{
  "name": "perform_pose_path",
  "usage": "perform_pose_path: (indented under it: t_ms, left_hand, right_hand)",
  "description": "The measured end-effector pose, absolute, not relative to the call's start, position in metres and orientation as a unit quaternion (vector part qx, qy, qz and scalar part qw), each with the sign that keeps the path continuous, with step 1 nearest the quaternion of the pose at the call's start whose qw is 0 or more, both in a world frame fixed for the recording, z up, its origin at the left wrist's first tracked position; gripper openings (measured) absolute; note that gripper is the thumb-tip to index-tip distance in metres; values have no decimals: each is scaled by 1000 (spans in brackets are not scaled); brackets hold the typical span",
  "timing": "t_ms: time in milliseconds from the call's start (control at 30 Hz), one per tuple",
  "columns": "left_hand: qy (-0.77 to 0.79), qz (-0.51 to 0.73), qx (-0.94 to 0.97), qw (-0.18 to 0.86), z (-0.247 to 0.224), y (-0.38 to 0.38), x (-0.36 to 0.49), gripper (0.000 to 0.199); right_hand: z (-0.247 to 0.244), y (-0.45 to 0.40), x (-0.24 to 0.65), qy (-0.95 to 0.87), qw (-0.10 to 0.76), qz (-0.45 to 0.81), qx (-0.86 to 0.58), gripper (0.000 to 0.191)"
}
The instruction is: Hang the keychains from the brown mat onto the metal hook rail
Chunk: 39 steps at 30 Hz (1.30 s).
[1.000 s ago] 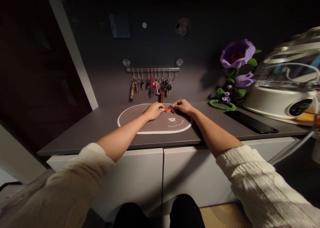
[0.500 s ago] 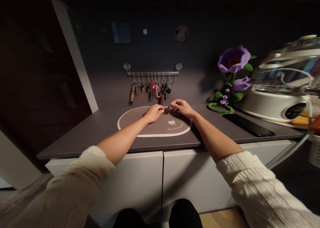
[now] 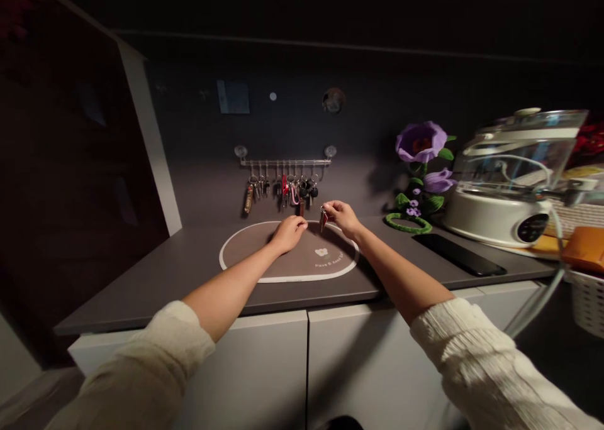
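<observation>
My right hand (image 3: 343, 217) pinches a small bunch of keys (image 3: 323, 219) by its ring. The bunch dangles above the mat's back edge, with a reddish-brown tag among the keys. Just left of it, my left hand (image 3: 289, 234) hovers over the brown oval mat (image 3: 255, 251), fingers curled together; whatever they hold, if anything, is hidden. Behind both hands, a clear hook rail (image 3: 285, 162) on the wall carries several key bunches. Among these are a brown tag (image 3: 248, 199), a red piece (image 3: 284, 185) and a pink loop (image 3: 295, 195).
Right of the mat stand purple felt flowers (image 3: 421, 142) on a green ring base. A black phone (image 3: 457, 254) lies before a white appliance (image 3: 495, 213) with a clear top. A cable (image 3: 559, 241) and a white basket (image 3: 587, 301) are at the far right.
The keys have risen and swung down to hang from my right hand, a little farther from my left hand. The camera view has tilted up slightly.
</observation>
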<state>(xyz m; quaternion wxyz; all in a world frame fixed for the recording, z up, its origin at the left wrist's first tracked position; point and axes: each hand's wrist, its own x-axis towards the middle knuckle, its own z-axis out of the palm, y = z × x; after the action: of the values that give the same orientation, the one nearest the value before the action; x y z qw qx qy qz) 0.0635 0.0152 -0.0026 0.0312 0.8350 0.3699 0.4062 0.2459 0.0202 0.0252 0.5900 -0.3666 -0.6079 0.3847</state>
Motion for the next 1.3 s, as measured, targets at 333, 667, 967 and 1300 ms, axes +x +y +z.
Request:
perform_pose_path:
  t_ms: [333,667,967,1300]
  left_hand:
    - [375,444,812,54,-6,20,67,20]
    - [384,452,803,61,-5,20,68,19]
    - [389,453,799,68,-6,19,69,19]
    - [391,447,802,68,-3,18,68,19]
  right_hand:
    - [70,52,244,-560,657,331,-382,25]
    - [107,87,240,-468,736,269,-408,18]
    - [112,98,241,-430,735,295,-434,18]
    - [104,99,242,-433,716,313,-450,17]
